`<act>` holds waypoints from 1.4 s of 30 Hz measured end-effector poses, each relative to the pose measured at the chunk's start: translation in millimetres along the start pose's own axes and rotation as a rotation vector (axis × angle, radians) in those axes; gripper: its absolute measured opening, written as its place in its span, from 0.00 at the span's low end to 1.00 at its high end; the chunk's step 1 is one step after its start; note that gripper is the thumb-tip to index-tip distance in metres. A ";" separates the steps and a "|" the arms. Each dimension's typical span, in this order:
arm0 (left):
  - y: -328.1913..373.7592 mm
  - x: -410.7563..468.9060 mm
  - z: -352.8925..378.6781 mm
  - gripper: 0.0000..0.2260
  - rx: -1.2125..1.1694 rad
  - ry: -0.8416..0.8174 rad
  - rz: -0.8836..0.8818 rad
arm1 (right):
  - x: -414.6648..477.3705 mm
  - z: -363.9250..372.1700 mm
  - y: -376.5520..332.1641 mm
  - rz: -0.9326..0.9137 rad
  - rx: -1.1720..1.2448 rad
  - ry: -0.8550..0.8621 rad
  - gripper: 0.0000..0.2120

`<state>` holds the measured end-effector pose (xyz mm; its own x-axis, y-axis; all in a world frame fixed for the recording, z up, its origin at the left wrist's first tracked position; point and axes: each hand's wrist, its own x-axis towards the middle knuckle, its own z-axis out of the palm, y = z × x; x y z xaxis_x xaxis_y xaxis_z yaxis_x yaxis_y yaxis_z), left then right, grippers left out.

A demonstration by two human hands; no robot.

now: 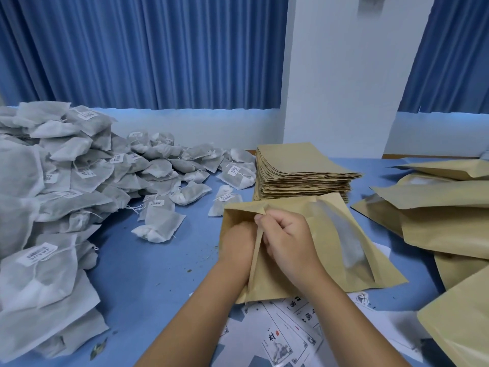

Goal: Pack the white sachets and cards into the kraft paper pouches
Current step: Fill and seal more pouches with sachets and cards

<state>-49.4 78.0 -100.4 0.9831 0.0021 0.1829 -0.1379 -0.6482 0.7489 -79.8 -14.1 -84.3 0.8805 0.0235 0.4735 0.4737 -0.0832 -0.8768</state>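
A kraft paper pouch [328,250] with a clear window lies on the blue table in front of me. My left hand [235,245] reaches into its open mouth and is partly hidden by the paper. My right hand [284,238] pinches the pouch's upper lip, fingers curled round the edge. A big heap of white sachets [53,186] with small labels fills the left side. Printed white cards [285,337] lie under my forearms near the front edge.
A neat stack of flat kraft pouches [299,170] stands behind the held pouch. Bulging kraft pouches [447,215] pile up at the right. Loose sachets [158,223] lie scattered mid-table. Blue curtains and a white wall stand behind the table.
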 end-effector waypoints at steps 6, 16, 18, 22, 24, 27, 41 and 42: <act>-8.6 1.4 -6.1 0.13 0.015 -0.220 0.218 | 1.7 -0.7 3.0 0.007 -0.028 0.033 0.20; -36.5 14.1 -45.5 0.26 -0.633 -0.047 -0.179 | 2.8 -9.9 3.0 -0.260 -0.375 0.269 0.18; -34.9 9.5 -43.0 0.38 -0.821 -0.543 -0.309 | 3.0 -7.5 5.4 -0.299 -0.444 0.244 0.16; -31.4 8.9 -39.2 0.37 -0.974 -0.737 -0.321 | 3.0 -9.8 14.3 -0.166 -0.566 0.023 0.14; -30.0 9.4 -32.3 0.29 -1.017 -0.630 -0.409 | 4.3 -11.8 18.9 -0.005 -0.589 -0.091 0.10; -28.2 7.6 -19.4 0.14 -1.046 -0.555 -0.492 | 3.4 -10.5 18.9 0.029 -0.562 -0.077 0.06; -9.4 -2.4 -43.5 0.21 -1.281 -0.236 -0.100 | 0.2 -4.4 1.0 -0.566 -0.513 0.349 0.06; -10.0 -1.0 -46.7 0.22 -1.320 -0.193 -0.079 | 1.3 -5.2 2.5 -0.595 -0.541 0.386 0.07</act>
<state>-54.6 120.1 -78.3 0.9799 -0.1725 0.1005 0.0151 0.5657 0.8245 -77.6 -19.4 -85.4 0.3779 -0.1160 0.9186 0.6905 -0.6257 -0.3630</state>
